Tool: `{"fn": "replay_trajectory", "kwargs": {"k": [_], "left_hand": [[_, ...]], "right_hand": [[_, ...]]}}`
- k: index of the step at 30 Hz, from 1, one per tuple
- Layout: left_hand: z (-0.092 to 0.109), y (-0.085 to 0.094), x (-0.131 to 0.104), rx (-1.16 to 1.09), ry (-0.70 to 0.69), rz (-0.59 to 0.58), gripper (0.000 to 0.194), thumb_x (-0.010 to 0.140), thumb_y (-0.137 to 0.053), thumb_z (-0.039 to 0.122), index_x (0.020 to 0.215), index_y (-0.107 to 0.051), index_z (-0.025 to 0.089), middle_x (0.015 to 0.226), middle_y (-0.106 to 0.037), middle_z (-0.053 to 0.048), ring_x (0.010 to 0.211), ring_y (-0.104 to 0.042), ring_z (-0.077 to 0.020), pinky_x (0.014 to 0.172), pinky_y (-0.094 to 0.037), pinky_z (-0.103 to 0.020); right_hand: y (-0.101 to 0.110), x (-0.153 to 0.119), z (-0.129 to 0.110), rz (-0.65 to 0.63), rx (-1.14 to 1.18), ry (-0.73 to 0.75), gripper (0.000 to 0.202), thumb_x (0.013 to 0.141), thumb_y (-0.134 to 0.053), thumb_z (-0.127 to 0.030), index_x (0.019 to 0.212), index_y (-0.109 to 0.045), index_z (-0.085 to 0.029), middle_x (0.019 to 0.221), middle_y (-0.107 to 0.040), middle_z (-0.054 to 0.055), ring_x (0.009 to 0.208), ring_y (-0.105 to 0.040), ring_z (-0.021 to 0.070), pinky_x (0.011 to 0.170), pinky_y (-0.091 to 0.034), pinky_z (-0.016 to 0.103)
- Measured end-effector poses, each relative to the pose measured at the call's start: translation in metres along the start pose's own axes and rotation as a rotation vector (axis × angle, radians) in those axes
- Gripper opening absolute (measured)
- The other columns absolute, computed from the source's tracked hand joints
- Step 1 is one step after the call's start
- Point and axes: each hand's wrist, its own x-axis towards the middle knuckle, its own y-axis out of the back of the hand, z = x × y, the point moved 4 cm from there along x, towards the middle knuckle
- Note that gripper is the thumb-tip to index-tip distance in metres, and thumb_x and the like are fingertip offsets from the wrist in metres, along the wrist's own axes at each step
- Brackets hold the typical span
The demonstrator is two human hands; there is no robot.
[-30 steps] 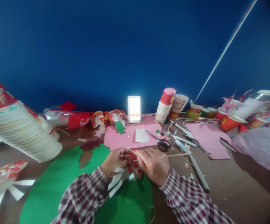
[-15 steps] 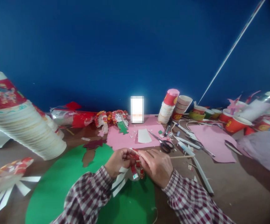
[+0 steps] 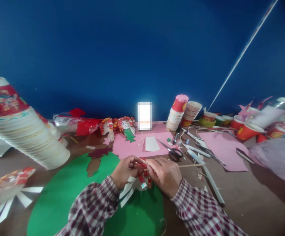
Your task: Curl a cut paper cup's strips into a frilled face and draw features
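Matt wood is seen in the near stick (image 3: 190,166), smooth paper in the white strips (image 3: 127,197); glossy plastic is noted on the far-left package (image 3: 86,127).

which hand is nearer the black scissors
Right. The right hand is just on the near side of the scissors; the left hand is farther off, to their left.

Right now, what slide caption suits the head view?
Left hand and right hand hold a strip-cut paper piece over green paper, scissors beyond.

Both sleeves (image 3: 90,205) show maroon-and-white checks and gathered cuffs (image 3: 179,190).
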Motion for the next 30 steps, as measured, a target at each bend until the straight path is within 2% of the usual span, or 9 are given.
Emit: {"fn": "replay_trajectory", "kwargs": {"k": [20, 26, 30], "left_hand": [[0.003, 0.0, 0.0, 0.038, -0.028, -0.016, 0.026, 0.057, -0.068, 0.019, 0.078, -0.054, 0.011, 0.061, -0.062, -0.003, 0.058, -0.058, -0.013, 0.055, -0.043, -0.023], [-0.005, 0.001, 0.005, -0.048, 0.026, -0.037, 0.036, 0.056, -0.069, 0.021, 0.087, -0.053, 0.011, 0.066, -0.065, -0.005, 0.063, -0.061, -0.0152, 0.059, -0.045, -0.025], [-0.008, 0.003, 0.006, -0.034, 0.007, -0.042, 0.036, 0.059, -0.068, 0.022, 0.09, -0.054, 0.011, 0.068, -0.064, -0.005, 0.065, -0.061, -0.0157, 0.062, -0.045, -0.027]], "right_hand": [[-0.004, 0.0, 0.003, -0.057, 0.036, -0.031, 0.024, 0.087, -0.039, -0.024, 0.105, -0.055, -0.023, 0.077, -0.061, 0.003, 0.077, -0.055, 0.0145, 0.068, -0.034, 0.024], [-0.004, 0.001, 0.003, -0.058, 0.048, -0.042, 0.022, 0.087, -0.039, -0.025, 0.102, -0.055, -0.022, 0.08, -0.062, 0.004, 0.079, -0.054, 0.0144, 0.072, -0.034, 0.023], [-0.003, 0.002, 0.005, -0.053, 0.005, -0.052, 0.02, 0.086, -0.04, -0.025, 0.095, -0.058, -0.022, 0.078, -0.062, 0.004, 0.078, -0.054, 0.0145, 0.07, -0.033, 0.023]]}}
